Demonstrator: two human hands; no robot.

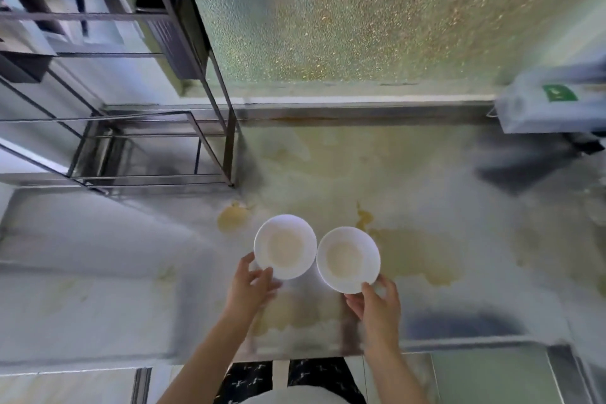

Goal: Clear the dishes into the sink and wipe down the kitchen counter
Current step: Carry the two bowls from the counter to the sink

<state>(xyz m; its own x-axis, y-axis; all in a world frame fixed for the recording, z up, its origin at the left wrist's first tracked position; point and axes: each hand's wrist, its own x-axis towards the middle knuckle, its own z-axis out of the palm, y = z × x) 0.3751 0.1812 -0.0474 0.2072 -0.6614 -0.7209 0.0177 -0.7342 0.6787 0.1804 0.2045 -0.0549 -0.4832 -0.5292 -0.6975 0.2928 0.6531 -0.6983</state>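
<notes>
Fingers: left hand (249,292) fingers (246,264) are pinching the left bowl (284,246) by its near rim; right hand (377,305) fingers (388,287) are pinching the right bowl (347,259) likewise | Bowls: sitting almost rim to rim over the stained worktop (426,190) | Advice: sink (98,272) seemingly lying left; person should be holding both level and apart.

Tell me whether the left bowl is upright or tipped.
Upright: the left bowl, held by the left hand, shows its whole mouth facing up.

Stained counter (426,180), wire rack (214,128)
</notes>
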